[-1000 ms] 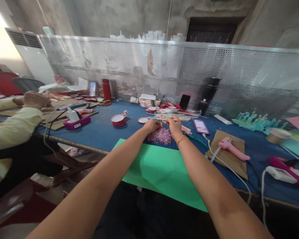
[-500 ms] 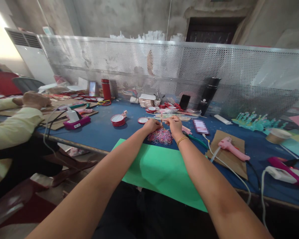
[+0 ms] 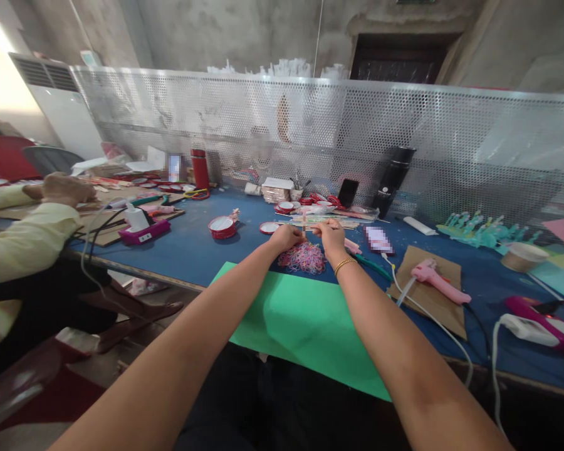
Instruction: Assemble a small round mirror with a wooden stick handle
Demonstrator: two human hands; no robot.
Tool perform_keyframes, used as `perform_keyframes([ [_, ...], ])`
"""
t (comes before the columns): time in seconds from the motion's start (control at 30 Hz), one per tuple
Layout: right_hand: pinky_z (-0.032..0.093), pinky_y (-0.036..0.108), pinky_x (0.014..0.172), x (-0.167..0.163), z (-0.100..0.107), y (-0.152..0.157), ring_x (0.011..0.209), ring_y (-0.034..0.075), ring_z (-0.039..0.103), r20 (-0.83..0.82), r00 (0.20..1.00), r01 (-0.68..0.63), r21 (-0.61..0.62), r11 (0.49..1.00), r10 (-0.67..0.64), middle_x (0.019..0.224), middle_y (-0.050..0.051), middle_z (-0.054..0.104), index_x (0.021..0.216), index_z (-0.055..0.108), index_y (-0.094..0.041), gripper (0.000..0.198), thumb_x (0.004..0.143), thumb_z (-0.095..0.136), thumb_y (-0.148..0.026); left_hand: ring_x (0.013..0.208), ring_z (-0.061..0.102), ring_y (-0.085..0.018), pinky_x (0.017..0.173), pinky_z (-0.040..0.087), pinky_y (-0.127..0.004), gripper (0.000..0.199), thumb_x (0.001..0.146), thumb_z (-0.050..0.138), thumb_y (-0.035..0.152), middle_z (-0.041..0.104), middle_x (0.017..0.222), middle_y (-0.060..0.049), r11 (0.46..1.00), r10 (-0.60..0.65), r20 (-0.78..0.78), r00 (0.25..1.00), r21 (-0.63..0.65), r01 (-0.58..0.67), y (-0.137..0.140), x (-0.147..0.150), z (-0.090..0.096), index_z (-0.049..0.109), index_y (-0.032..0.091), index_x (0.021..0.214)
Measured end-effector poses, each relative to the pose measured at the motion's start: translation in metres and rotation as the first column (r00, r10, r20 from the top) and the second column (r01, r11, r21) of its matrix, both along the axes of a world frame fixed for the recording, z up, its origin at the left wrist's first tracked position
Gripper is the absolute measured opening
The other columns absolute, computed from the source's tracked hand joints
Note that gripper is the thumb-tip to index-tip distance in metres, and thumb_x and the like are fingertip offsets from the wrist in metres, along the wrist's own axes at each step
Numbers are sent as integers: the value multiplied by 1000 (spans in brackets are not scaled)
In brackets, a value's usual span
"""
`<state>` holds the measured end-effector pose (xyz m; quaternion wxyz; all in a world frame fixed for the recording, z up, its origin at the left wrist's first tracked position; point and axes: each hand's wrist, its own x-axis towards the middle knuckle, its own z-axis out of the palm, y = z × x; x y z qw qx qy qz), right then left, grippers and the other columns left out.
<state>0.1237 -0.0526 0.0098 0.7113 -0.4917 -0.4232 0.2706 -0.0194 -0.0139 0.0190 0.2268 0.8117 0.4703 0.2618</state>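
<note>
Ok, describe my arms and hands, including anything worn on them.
Your left hand and right hand look ungloved, and your arms show no sleeves. A gold, chain-like bracelet circles your right wrist; your left shows none.

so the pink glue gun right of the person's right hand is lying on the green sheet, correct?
Not quite: the head view shows the pink glue gun right of the person's right hand lying on brown cardboard, not on the green sheet.

Two hands, the left hand (image 3: 284, 239) and the right hand (image 3: 331, 238), are at one pile of bands (image 3: 305, 258). One red bottle (image 3: 199, 170) stands beyond the left hand, one black bottle (image 3: 393, 180) beyond the right; one glue gun (image 3: 437, 283) lies rightward.
</note>
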Motion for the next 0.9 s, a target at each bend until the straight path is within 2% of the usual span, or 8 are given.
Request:
perform_keyframes([
  [0.1,38,23,47,-1,2,-3,45,12,49,14,998,-54,-4,999,54,47,-4,57,54,47,-22,13,61,56,-28,52,39,-9,51,28,-23,20,65,64,34,53,49,4,1000,-11,5,1000,18,11,0,0,0,72,15,66],
  [0.27,38,23,48,-1,2,-4,46,12,49,-18,1000,-16,-2,1000,16,46,-4,57,53,47,-21,13,60,57,-26,51,41,-10,51,28,-23,24,66,63,35,55,53,3,1000,2,-20,1000,10,-1,3,0,-2,73,14,71],
  [0.4,38,23,49,-1,3,-6,46,11,48,27,998,-49,-3,999,49,47,-4,57,53,49,-21,12,61,56,-25,53,43,-10,51,28,-23,27,66,63,38,57,55,2,1000,5,-24,1000,12,-5,5,0,-5,72,14,73],
  [0.57,39,22,51,4,4,-6,48,11,49,-28,999,28,37,999,-27,48,-5,57,55,50,-20,13,60,59,-28,51,43,-10,51,30,-23,28,66,63,40,57,55,2,999,-21,10,1000,-25,22,3,-2,-5,72,15,72],
  [0.73,41,21,54,10,14,-11,55,11,54,-87,995,44,7,999,-43,56,-4,60,70,59,-19,17,62,62,-33,48,43,-9,48,30,-23,28,63,66,41,58,55,2,982,-8,183,983,-182,42,-2,-2,-4,71,15,73],
  [0.83,44,21,56,13,19,-16,60,11,58,-84,996,15,-16,1000,-17,66,-1,65,77,61,-19,27,67,61,-44,49,45,-9,49,33,-22,30,63,66,38,57,56,2,952,-23,363,932,-276,131,-3,-2,-6,70,14,81],
  [0.9,45,22,55,16,21,-19,60,12,60,-80,997,-3,-17,1000,2,69,0,67,81,61,-19,33,69,59,-50,50,45,-9,50,35,-22,31,63,67,37,57,56,2,940,-35,423,906,-294,174,-2,-2,-7,69,13,81],
])
